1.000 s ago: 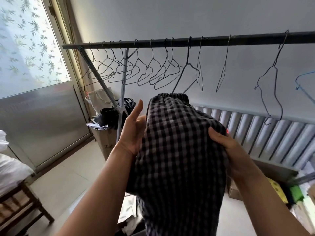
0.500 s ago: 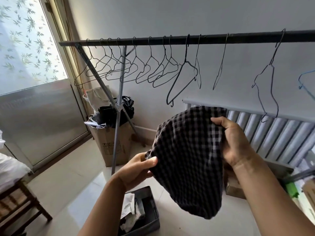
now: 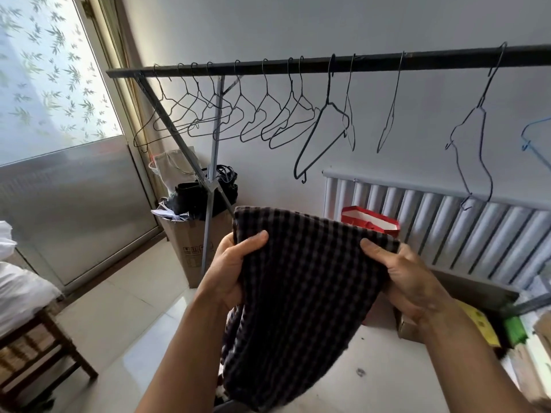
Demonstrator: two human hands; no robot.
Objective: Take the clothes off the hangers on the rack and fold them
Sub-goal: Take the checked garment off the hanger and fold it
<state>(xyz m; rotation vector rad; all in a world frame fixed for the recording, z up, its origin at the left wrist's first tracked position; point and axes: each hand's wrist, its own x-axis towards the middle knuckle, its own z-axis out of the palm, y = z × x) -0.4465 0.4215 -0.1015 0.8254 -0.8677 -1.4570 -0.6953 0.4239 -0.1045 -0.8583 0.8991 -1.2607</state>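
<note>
The checked garment (image 3: 301,293), dark with a pale grid, hangs in the near middle of the scene, off the rack and held up between both hands. The left hand (image 3: 231,269) grips its left edge, thumb laid over the front of the cloth and fingers curled behind. The right hand (image 3: 402,281) clasps the right edge in the same way, thumb pressed on the front near the top corner. The top hem runs roughly level between the two hands, and the rest of the fabric droops in a loose fold down toward the near edge of the view.

Farther off and above, the dark rack bar (image 3: 372,59) crosses the scene from left to right. A row of bare wire hangers (image 3: 238,114) is bunched on its left part, a thicker black hanger (image 3: 320,138) hangs tilted near the middle, and more thin ones are spaced out to the right. Against the far wall on the right stands a white radiator (image 3: 447,228), with a red box (image 3: 369,222) just behind the cloth's top edge. A cardboard box (image 3: 185,245) sits on the pale floor by the rack's leg, at the far left.
</note>
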